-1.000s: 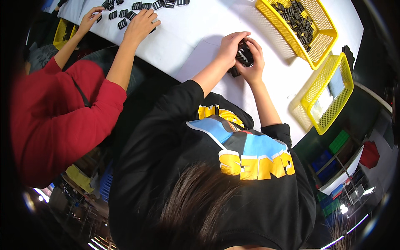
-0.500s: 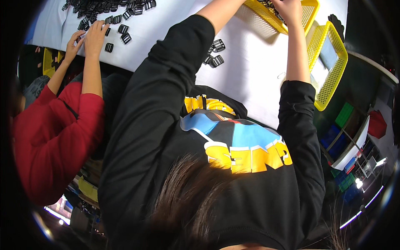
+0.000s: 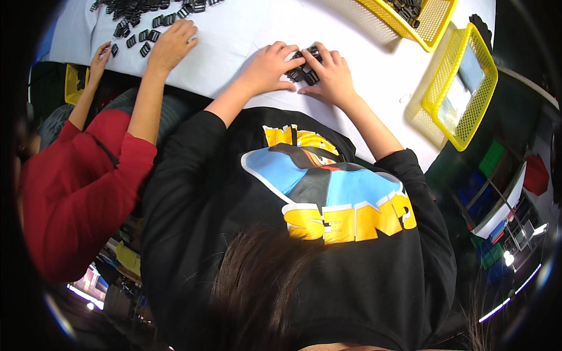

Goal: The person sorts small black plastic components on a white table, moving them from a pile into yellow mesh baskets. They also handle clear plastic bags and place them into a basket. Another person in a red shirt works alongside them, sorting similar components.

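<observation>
Both my hands are around a small pile of black plastic slide buckles [image 3: 300, 72] on the white-covered table [image 3: 363, 82] before me. My left hand [image 3: 268, 69] curls in from the left, its fingers bent over the pile's edge and its thumb below. From the right, my right hand [image 3: 331, 77] lays its fingers across the buckles, thumb bent in beneath them. The fingers partly cover the pile, so I cannot see how many pieces each hand grips.
A yellow mesh basket [image 3: 436, 38] holding black buckles stands at the far right. Nearer, another yellow basket [image 3: 466, 143] holds flat packets. A black glove [image 3: 481, 29] lies behind it. On the left, a co-worker's hand [image 3: 171, 48] rests near a larger heap of buckles [image 3: 132, 10].
My hands have come back from the far yellow basket to the small pile and closed around it. The co-worker's nearer hand has shifted to the right, away from their other hand.
</observation>
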Demonstrator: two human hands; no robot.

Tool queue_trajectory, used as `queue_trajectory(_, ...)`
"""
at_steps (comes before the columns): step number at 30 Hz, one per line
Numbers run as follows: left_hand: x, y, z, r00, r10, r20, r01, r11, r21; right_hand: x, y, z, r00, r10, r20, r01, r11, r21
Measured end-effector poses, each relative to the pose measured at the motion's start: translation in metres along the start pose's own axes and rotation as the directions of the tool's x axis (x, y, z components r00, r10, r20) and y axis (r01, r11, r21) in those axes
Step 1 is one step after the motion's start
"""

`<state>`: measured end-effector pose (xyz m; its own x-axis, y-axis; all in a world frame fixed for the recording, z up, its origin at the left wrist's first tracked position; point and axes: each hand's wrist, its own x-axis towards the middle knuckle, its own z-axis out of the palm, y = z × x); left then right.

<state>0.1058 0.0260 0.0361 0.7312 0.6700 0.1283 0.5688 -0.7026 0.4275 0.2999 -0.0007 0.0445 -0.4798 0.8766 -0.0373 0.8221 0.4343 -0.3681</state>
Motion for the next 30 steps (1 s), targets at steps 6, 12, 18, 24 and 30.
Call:
queue_trajectory(6,0.027,-0.007,0.015,0.985,-0.063,-0.162,0.019,0.965,-0.261,0.014,0.028,0.003,0.998,0.012,0.055,-0.025,0.973,0.231)
queue_trajectory(12,0.092,0.013,-0.031,0.825,-0.471,-0.312,0.089,0.654,-0.751,0.043,0.049,-0.049,0.880,0.244,-0.408,0.049,0.806,0.589)
queue_trajectory(18,0.203,-0.025,-0.060,0.875,-0.249,-0.416,-0.004,0.854,-0.520,0.103,0.076,-0.138,0.796,0.492,-0.353,-0.321,0.837,0.443)
queue_trajectory(24,0.140,-0.052,-0.046,0.640,-0.373,-0.672,0.055,0.894,-0.444,0.115,0.023,-0.141,0.811,0.370,-0.453,-0.260,0.922,0.288)
queue_trajectory(30,0.037,-0.140,-0.039,0.084,-0.675,-0.733,0.688,0.572,-0.447,0.217,0.007,-0.025,0.933,0.089,-0.348,0.114,0.846,0.521)
